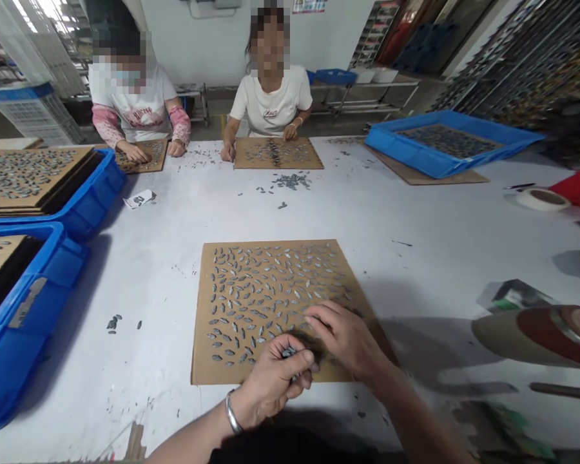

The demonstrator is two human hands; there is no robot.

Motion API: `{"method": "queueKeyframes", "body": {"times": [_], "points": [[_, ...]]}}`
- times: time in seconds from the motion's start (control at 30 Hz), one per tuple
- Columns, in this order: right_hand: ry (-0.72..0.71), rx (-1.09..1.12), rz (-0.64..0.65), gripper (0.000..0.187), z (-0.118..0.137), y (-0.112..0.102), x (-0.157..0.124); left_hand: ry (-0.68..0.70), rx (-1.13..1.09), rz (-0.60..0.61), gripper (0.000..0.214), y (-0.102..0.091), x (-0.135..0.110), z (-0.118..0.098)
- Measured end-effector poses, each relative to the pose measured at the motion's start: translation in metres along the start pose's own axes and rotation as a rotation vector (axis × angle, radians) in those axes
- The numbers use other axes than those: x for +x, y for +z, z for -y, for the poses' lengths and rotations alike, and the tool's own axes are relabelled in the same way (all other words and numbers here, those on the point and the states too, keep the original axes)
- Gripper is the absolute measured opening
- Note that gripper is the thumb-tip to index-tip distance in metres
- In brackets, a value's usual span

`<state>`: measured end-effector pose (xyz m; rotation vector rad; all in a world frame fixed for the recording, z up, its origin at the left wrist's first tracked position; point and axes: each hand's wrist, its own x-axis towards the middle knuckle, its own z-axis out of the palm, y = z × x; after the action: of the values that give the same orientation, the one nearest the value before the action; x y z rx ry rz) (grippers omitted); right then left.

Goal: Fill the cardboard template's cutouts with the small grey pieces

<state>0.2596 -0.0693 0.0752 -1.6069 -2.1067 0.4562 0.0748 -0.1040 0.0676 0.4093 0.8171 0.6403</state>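
A brown rectangular cardboard sheet [202,348] lies flat on a white table [145,277]. Small grey leaf-shaped pieces [216,357] lie spaced in loose rows over it, from its far edge down to its near left corner. The person's left hand [276,380], with a silver metal bracelet [232,412] at the wrist, is at the middle of the sheet's near edge, its fingers curled around a clump of similar grey pieces [289,352] that shows by the thumb and forefinger. The right hand [345,335] is over the right half of the sheet, beyond the left hand, with bent fingers pointing left; I cannot tell whether its fingertips grip a piece. Laid-out pieces lie just beyond these fingertips, others just left of the left hand.

Left of the sheet, a few loose grey pieces [112,323] lie on the table, and a blue plastic crate [53,290] with cardboard inside stands along the left side. At the far edge, two people in white tops [270,106] each have a cardboard board [244,154] before them. Toward the far right corner, a shallow blue tray [401,149] sits on brown cardboard [464,176].
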Motion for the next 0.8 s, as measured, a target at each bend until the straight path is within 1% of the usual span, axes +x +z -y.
{"method": "queueKeyframes", "body": {"times": [0.17, 0.27, 0.43, 0.57, 0.8], "points": [[-0.010, -0.201, 0.109, 0.022, 0.009, 0.025, 0.039, 0.008, 0.000, 0.036, 0.062, -0.002, 0.003, 0.001], [0.011, -0.271, 0.161, 0.021, 0.016, 0.032, 0.052, 0.031, -0.027, 0.009, 0.061, -0.003, 0.004, -0.001], [0.036, -0.319, 0.214, 0.021, 0.018, 0.037, 0.057, 0.040, -0.094, -0.045, 0.056, -0.002, 0.002, -0.007], [0.079, -0.359, 0.184, 0.023, 0.017, 0.038, 0.057, 0.058, -0.123, -0.048, 0.052, 0.000, 0.001, -0.010], [0.067, -0.319, 0.154, 0.019, 0.015, 0.039, 0.056, -0.004, -0.090, -0.058, 0.051, -0.002, 0.003, -0.007]]}}
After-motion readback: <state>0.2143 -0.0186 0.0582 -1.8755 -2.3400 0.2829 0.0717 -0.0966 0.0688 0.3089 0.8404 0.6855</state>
